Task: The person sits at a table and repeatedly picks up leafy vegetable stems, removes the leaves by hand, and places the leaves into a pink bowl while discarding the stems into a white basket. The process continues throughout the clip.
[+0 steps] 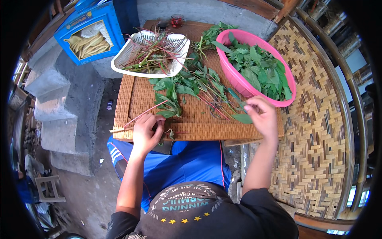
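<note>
My left hand (147, 128) is at the front edge of the woven table (191, 131), its fingers curled around a leafy stem. A pale stem end (118, 130) and a reddish stalk (146, 113) stick out beside it. My right hand (262, 115) is raised at the table's right side, thumb and forefinger pinching a narrow green leaf (235, 96). A broader leaf (242, 119) lies just below its fingertips. Between my hands, leafy cuttings (206, 82) with reddish stems lie heaped on the weave.
A white plastic basket (119, 64) holds bare stems. Right of it, a pink basin (256, 85) holds loose leaves. Two glasses (177, 21) stand at the back. A blue case (89, 35) stands left, beside concrete steps (65, 104). A woven bamboo panel (310, 143) borders the right.
</note>
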Motion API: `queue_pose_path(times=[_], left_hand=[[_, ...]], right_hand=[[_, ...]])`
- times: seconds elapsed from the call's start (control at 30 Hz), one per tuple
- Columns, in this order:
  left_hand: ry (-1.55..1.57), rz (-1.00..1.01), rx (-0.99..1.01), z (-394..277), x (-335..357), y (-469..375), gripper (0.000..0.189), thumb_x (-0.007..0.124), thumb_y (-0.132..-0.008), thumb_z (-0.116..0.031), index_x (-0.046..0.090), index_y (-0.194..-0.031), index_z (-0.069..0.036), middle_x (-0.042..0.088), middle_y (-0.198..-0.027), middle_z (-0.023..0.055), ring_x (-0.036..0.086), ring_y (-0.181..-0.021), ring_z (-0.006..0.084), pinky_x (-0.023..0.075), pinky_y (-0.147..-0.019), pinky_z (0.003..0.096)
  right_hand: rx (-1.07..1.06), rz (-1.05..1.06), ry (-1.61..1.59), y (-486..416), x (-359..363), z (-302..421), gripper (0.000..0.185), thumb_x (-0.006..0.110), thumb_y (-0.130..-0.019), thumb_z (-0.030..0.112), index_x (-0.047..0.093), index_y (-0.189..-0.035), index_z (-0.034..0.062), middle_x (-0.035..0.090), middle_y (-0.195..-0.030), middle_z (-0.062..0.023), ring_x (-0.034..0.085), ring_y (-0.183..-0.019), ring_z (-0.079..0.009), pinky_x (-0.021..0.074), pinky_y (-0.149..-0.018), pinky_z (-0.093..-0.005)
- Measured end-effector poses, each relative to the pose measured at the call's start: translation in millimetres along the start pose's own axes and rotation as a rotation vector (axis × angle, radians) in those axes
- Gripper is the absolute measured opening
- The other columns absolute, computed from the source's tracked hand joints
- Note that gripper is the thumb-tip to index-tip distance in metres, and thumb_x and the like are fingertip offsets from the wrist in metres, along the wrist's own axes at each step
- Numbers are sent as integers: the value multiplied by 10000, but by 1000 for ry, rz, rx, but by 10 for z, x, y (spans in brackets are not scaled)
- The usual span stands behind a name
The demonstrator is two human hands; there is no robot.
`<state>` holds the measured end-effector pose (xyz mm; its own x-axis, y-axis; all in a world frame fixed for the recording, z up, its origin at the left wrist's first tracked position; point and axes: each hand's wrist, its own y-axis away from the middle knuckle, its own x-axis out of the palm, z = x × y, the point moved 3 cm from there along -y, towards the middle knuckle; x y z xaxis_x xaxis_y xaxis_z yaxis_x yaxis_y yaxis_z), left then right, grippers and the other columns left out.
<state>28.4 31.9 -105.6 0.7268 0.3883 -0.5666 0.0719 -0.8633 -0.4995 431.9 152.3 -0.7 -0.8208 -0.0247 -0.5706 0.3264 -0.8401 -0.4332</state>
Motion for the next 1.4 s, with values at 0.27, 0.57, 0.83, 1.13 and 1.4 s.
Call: queue_pose_path(times=[0.27,0.57,0.83,1.13,1.4], left_hand=[[-18,11,-10,-29,-2,6,136,761,-955,-67,798,-1087,-71,738,-903,111,730,-875,364,576,-863,492],[-26,1,3,8,3,21,141,759,-958,-61,795,-1094,-70,744,-924,110,734,-899,366,579,-876,486],[-37,15,33,-22,13,3,156,753,-950,-30,784,-1101,-58,730,-908,103,719,-871,351,577,-845,468],[-39,11,-6,15,26,23,150,766,-950,-78,803,-1095,-82,755,-933,125,742,-909,380,588,-893,501],[-45,5,4,-16,21,11,137,768,-960,-101,803,-1091,-79,741,-907,118,746,-907,375,589,-889,505]], right_hand=[[-197,-558,906,-928,-873,37,376,786,-1057,26,792,-1433,45,850,-1250,-131,788,-1081,-261,624,-982,-397],[230,132,262,85,-373,-39,220,874,-1028,94,858,-1224,-5,872,-1034,-115,785,-829,-165,611,-810,-323],[245,80,633,517,227,-571,189,882,-1006,167,844,-1142,41,758,-1083,-124,772,-1018,-391,600,-874,-545],[240,179,-211,29,-119,-113,332,861,-1030,0,859,-1358,51,783,-964,24,650,-768,-67,542,-686,-253],[-335,-580,809,-1251,-786,186,372,711,-1116,95,820,-1469,135,831,-1411,-139,780,-1287,-361,600,-1104,-460]])
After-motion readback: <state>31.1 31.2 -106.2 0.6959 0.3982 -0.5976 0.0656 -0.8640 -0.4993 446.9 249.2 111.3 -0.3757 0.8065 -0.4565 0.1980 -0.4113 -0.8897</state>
